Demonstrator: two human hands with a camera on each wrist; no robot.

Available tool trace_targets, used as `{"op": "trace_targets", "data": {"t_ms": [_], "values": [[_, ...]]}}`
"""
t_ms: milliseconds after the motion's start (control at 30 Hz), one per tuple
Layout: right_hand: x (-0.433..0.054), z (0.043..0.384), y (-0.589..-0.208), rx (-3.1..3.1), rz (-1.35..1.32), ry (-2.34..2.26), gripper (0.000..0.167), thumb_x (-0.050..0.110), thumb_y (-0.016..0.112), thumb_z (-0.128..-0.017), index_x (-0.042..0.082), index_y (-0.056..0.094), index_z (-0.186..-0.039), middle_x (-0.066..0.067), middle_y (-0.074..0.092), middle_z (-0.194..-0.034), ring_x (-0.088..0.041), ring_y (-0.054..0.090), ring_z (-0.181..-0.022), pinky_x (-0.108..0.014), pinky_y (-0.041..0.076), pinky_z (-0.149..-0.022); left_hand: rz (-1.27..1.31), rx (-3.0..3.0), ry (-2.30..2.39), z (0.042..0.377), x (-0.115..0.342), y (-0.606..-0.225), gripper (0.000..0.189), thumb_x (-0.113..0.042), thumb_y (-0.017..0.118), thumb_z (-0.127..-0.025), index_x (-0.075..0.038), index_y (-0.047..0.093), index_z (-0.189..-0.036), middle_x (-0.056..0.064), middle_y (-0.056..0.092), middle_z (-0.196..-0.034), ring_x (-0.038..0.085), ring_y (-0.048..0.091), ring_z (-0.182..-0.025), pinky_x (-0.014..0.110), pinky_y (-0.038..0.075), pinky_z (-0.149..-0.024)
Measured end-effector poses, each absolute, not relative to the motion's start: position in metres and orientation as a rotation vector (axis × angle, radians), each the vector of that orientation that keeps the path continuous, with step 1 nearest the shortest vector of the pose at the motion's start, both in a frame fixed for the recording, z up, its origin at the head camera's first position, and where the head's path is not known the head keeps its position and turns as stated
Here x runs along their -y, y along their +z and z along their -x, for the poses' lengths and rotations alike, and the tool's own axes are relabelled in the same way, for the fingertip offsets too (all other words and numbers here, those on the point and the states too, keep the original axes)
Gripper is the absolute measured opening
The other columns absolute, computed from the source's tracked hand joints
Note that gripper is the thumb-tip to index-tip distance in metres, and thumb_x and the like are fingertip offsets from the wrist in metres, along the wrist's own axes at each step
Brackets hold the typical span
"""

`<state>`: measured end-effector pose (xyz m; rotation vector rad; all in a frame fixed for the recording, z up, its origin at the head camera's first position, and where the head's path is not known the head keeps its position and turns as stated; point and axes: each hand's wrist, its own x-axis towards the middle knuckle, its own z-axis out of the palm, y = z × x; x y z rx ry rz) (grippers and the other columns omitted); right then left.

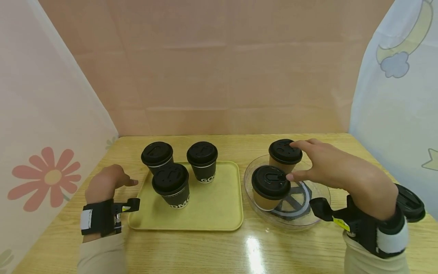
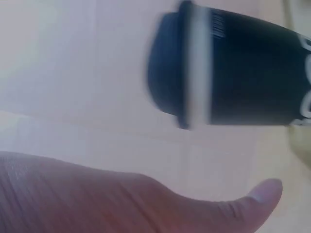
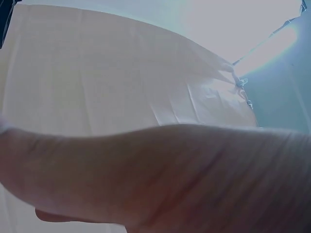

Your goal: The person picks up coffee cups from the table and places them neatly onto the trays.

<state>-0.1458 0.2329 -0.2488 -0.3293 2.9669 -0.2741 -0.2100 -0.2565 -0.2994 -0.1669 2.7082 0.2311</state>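
Observation:
My right hand (image 1: 332, 169) reaches over the clear round plate (image 1: 323, 196) with thumb and fingers spread apart. Its fingertips overlap the black lid of the rear brown paper cup (image 1: 282, 163); the thumb tip is right at the lid edge of the front brown paper cup (image 1: 266, 199). Left of the yellow tray (image 1: 215, 213), my left hand (image 1: 106, 182) holds nothing, thumb pointing toward the tray. Three black lidded paper cups stand at the tray: one at front (image 1: 174, 190), one at back right (image 1: 204, 169), one at back left (image 1: 157, 158). The left wrist view shows a black cup (image 2: 252, 73) beyond the thumb.
A further black lid (image 1: 410, 201) shows at the far right, partly behind my right wrist. The wooden table (image 1: 191, 251) meets a plain cloth backdrop (image 1: 222, 76) at the back. Patterned cloths hang on the left (image 1: 44, 114) and right (image 1: 393, 114). Both wrists wear black camera straps.

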Motion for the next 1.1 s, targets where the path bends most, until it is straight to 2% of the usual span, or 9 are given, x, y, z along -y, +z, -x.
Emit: {"op": "trace_targets", "data": {"t_ms": [67, 233, 367, 533, 667, 900, 1100], "values": [[-0.235, 0.146, -0.248, -2.975, 0.326, -0.269, 0.098, 0.057, 0.073, -0.079, 0.001, 0.031, -0.148, -0.036, 0.034, -0.144, -0.056, 0.042, -0.125, -0.066, 0.04, -0.094, 0.169, -2.744, 0.229, 0.205, 0.255, -0.292, 0.08, -0.04, 0.063, -0.091, 0.023, 0.037, -0.132, 0.044, 0.04, -0.132, 0.062, 0.042, -0.117, 0.062, 0.042, -0.096], [-0.242, 0.144, -0.246, -2.999, 0.319, -0.25, 0.098, 0.057, 0.072, -0.079, 0.001, 0.03, -0.148, -0.037, 0.033, -0.144, -0.057, 0.043, -0.124, -0.066, 0.04, -0.093, 0.18, -2.922, 0.236, 0.192, 0.244, -0.278, 0.084, -0.044, 0.063, -0.09, 0.017, 0.033, -0.138, 0.045, 0.03, -0.137, 0.067, 0.025, -0.123, 0.071, 0.033, -0.096], [-0.248, 0.141, -0.244, -3.034, 0.322, -0.243, 0.096, 0.056, 0.072, -0.08, 0.0, 0.032, -0.148, -0.038, 0.035, -0.143, -0.058, 0.044, -0.122, -0.065, 0.041, -0.092, 0.124, -3.093, 0.273, 0.186, 0.23, -0.269, 0.085, -0.043, 0.065, -0.089, 0.012, 0.029, -0.143, 0.043, 0.019, -0.143, 0.064, 0.012, -0.132, 0.073, 0.023, -0.102], [-0.257, 0.141, -0.244, -3.054, 0.305, -0.247, 0.097, 0.058, 0.071, -0.08, 0.0, 0.031, -0.148, -0.038, 0.035, -0.142, -0.058, 0.042, -0.123, -0.067, 0.04, -0.092, -0.015, -3.241, 0.338, 0.177, 0.204, -0.257, 0.088, -0.037, 0.069, -0.088, 0.005, 0.022, -0.15, 0.039, 0.011, -0.152, 0.06, 0.002, -0.14, 0.072, 0.012, -0.109], [-0.264, 0.142, -0.244, -3.063, 0.289, -0.232, 0.097, 0.058, 0.07, -0.081, -0.001, 0.031, -0.148, -0.038, 0.036, -0.142, -0.058, 0.04, -0.124, -0.069, 0.038, -0.094, -0.145, -3.299, 0.407, 0.169, 0.183, -0.25, 0.09, -0.034, 0.071, -0.088, -0.004, 0.017, -0.154, 0.033, 0.007, -0.157, 0.055, -0.001, -0.144, 0.07, 0.009, -0.112], [-0.27, 0.139, -0.239, -3.065, 0.25, -0.21, 0.097, 0.059, 0.068, -0.082, -0.002, 0.031, -0.147, -0.039, 0.035, -0.141, -0.058, 0.037, -0.124, -0.071, 0.035, -0.095, -0.448, -3.396, 0.386, 0.159, 0.161, -0.244, 0.09, -0.033, 0.073, -0.086, -0.011, 0.019, -0.155, 0.025, 0.011, -0.16, 0.05, 0.008, -0.146, 0.068, 0.016, -0.112], [-0.272, 0.137, -0.237, -3.064, 0.229, -0.184, 0.098, 0.061, 0.066, -0.083, -0.003, 0.029, -0.147, -0.04, 0.034, -0.141, -0.059, 0.039, -0.123, -0.07, 0.036, -0.094, -0.869, -3.514, 0.42, 0.154, 0.136, -0.247, 0.087, -0.032, 0.079, -0.081, -0.008, 0.032, -0.149, 0.024, 0.027, -0.156, 0.048, 0.024, -0.144, 0.061, 0.023, -0.114]]}}
